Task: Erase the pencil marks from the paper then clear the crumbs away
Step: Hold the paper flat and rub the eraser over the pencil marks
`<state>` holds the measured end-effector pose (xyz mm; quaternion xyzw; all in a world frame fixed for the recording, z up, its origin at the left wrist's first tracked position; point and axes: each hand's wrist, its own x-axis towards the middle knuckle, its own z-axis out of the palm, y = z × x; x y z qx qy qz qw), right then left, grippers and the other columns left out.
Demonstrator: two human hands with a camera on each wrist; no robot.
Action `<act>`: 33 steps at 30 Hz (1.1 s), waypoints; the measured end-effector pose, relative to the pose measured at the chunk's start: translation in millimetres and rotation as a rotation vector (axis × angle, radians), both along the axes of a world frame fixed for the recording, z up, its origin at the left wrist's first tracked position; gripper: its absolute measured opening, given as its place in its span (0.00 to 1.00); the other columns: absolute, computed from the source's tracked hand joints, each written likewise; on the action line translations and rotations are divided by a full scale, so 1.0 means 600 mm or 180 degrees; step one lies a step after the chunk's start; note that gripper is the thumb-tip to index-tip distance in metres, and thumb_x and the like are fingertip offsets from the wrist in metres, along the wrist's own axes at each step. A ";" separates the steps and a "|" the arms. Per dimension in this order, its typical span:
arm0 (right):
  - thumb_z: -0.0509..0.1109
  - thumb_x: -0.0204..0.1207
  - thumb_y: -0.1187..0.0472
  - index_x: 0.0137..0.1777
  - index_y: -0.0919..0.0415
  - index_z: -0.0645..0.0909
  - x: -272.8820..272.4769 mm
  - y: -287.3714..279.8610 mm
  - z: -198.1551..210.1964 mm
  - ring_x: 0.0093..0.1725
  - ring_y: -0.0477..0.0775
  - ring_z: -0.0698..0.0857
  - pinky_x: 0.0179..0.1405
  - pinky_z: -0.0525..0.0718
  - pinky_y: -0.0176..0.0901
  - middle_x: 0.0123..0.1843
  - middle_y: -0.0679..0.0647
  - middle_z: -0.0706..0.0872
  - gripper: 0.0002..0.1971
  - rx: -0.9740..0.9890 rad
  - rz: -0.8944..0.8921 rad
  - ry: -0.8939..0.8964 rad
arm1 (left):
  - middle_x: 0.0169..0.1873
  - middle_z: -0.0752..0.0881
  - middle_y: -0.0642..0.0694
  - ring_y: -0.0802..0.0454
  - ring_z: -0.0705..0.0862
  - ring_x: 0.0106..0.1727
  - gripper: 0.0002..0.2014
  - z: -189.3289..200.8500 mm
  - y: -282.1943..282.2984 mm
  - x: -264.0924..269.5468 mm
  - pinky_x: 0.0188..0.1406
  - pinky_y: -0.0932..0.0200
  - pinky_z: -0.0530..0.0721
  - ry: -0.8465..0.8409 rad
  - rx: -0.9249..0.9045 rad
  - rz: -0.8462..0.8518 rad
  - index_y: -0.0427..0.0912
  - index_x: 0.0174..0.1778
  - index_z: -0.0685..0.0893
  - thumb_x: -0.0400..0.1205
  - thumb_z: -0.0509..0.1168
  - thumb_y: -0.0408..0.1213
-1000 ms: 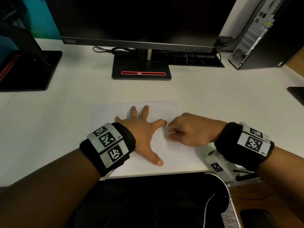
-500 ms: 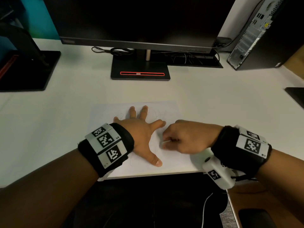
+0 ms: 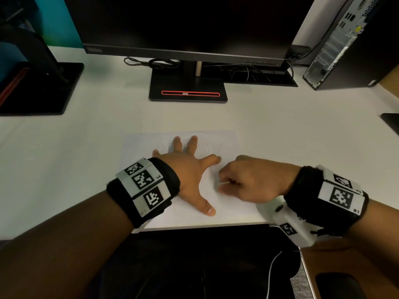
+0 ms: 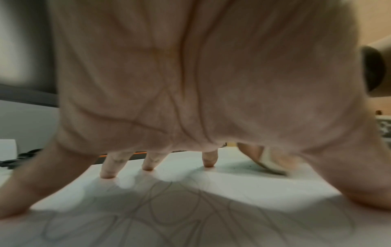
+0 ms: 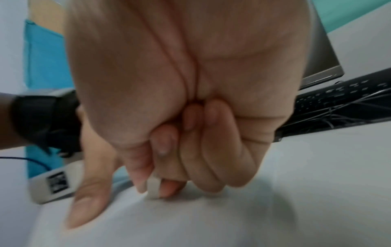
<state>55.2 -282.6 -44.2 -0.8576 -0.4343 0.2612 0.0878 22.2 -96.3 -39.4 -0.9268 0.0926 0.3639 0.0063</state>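
Note:
A white sheet of paper (image 3: 138, 145) lies on the desk near its front edge, with faint looping pencil marks (image 4: 160, 215) on it. My left hand (image 3: 190, 169) lies flat on the sheet with its fingers spread, pressing it down. To its right my right hand (image 3: 224, 184) is curled and pinches a small white eraser (image 5: 153, 188) between thumb and forefinger, its lower end on the paper. The eraser (image 4: 269, 163) also shows tilted in the left wrist view, with dark crumbs (image 4: 239, 167) on the paper beside it.
A monitor stand (image 3: 187, 87) sits behind the paper under a dark screen. A second stand (image 3: 41, 87) is at the far left, a computer tower (image 3: 345, 44) at the back right, cables (image 3: 159, 62) behind. The desk's front edge (image 3: 205, 226) runs just below the sheet.
My right hand with the eraser slid a little left and toward me over the paper, then stayed about there. The left hand stays pressed flat in place.

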 end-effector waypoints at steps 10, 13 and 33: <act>0.63 0.86 0.49 0.34 0.60 0.75 -0.022 -0.013 0.002 0.28 0.49 0.73 0.32 0.72 0.40 0.26 0.50 0.75 0.21 0.0000 0.0061 0.0157 | 0.82 0.20 0.47 0.30 0.26 0.83 0.65 -0.001 0.000 -0.001 0.75 0.14 0.52 0.0013 0.0016 0.0006 0.77 0.80 0.32 0.59 0.72 0.80; 0.63 0.86 0.47 0.34 0.59 0.76 -0.012 -0.016 0.005 0.29 0.49 0.73 0.35 0.75 0.44 0.26 0.50 0.76 0.21 -0.0192 -0.0018 0.0183 | 0.82 0.21 0.47 0.29 0.26 0.83 0.65 0.000 -0.001 -0.001 0.75 0.14 0.52 -0.0009 0.0023 -0.0016 0.77 0.80 0.32 0.59 0.72 0.80; 0.63 0.86 0.50 0.34 0.61 0.75 0.000 -0.012 0.005 0.27 0.48 0.73 0.33 0.71 0.38 0.26 0.50 0.75 0.21 0.0065 -0.0224 0.0023 | 0.82 0.21 0.47 0.30 0.26 0.84 0.64 0.000 0.000 -0.001 0.75 0.14 0.52 -0.0010 0.0022 -0.0016 0.77 0.81 0.32 0.59 0.72 0.80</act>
